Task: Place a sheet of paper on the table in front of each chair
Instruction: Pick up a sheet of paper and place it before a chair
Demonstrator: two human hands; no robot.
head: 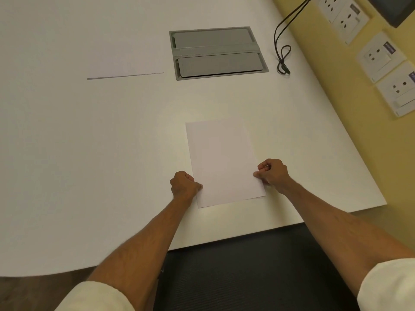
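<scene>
Sheet (222, 162) likely featherlight, limp, apt to slide on smooth table (89, 153), creasing if squeezed; best taken at both long edges near lower corners. Plain white, blank, lying flat close to table's near edge, beyond dark ribbed surface (247, 270), probably chair. Left hand (183, 185) and right hand (275, 173) each pinch one side edge, fingers curled

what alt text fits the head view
The left hand and right hand each pinch a side edge of a white sheet of paper lying flat on a white table. Beyond it: a paper stack, a grey cable hatch, a black cable.
</scene>
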